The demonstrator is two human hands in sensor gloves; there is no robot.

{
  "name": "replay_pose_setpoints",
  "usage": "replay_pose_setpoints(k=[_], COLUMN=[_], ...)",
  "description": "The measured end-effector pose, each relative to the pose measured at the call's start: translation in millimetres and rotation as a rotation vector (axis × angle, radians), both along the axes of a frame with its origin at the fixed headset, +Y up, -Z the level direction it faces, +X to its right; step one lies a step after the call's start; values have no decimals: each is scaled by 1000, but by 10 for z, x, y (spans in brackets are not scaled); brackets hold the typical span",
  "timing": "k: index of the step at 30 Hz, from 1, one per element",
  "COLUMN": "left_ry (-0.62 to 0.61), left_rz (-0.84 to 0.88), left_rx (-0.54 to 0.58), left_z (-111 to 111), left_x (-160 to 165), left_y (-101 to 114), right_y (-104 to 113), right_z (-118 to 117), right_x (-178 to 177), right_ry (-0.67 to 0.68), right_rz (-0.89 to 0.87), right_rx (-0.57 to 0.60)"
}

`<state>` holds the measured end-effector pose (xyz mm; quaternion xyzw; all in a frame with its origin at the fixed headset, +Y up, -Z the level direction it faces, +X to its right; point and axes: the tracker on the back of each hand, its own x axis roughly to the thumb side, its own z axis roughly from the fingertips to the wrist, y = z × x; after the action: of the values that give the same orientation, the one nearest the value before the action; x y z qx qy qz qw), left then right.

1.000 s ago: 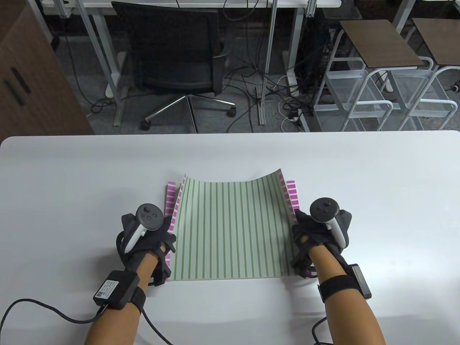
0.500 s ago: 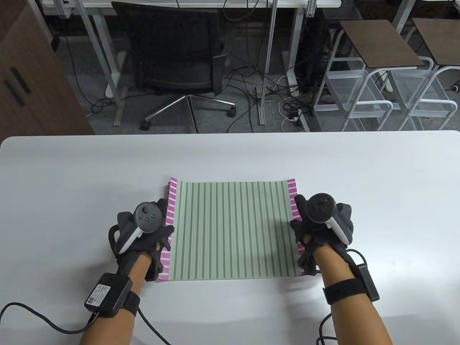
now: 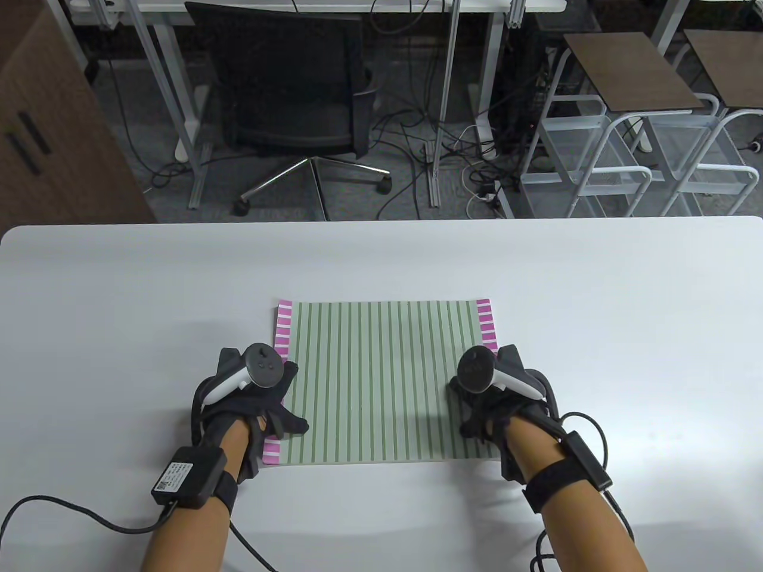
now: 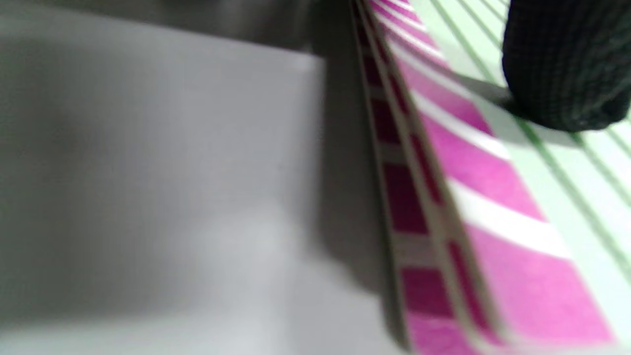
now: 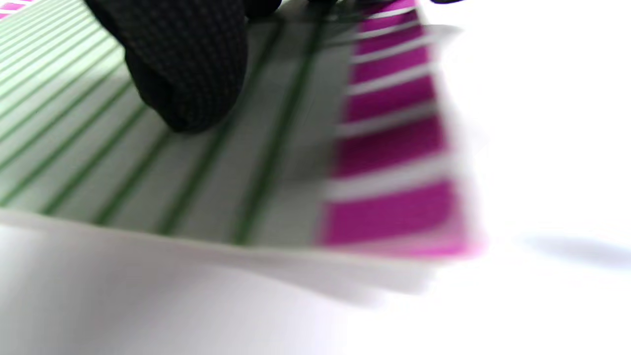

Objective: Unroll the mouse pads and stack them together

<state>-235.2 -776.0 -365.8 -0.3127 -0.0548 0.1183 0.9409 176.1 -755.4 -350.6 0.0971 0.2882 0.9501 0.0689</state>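
A green-striped mouse pad (image 3: 381, 381) lies flat on top of a pink-striped mouse pad (image 3: 284, 325), whose edges show along both sides. My left hand (image 3: 262, 399) rests on the stack's left edge, its thumb spread onto the green pad; the left wrist view shows a fingertip (image 4: 567, 69) pressing on the green pad (image 4: 581, 162) beside the pink pad (image 4: 493, 222). My right hand (image 3: 483, 399) presses on the green pad's right side; the right wrist view shows a fingertip (image 5: 187, 64) on the green pad (image 5: 123, 162) near the pink pad (image 5: 394, 143).
The stack lies in the middle of a white table (image 3: 119, 298). Beyond the far edge stand an office chair (image 3: 292, 89), white stools (image 3: 632, 119) and a wooden cabinet (image 3: 42, 119). Glove cables (image 3: 71, 512) trail over the near table edge.
The green pad's far end was curled up one second ago and now lies flat. Both hands have moved inward from the side edges onto the pad.
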Motion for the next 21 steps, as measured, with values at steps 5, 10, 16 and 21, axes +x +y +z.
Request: replay_pose_setpoints(k=[5, 10, 16, 21], left_ry=[2, -2, 3, -20], left_rz=[14, -16, 92, 513], left_rx=[9, 61, 239, 402], left_z=[0, 25, 104, 208], left_x=[-17, 4, 46, 145], left_y=[-6, 25, 397, 973], right_y=[3, 20, 498, 1004], right_z=[133, 113, 47, 66], right_x=[353, 333, 280, 117], right_ry=[26, 20, -43, -44], right_rz=[50, 55, -225, -531], right_rx=[11, 21, 150, 338])
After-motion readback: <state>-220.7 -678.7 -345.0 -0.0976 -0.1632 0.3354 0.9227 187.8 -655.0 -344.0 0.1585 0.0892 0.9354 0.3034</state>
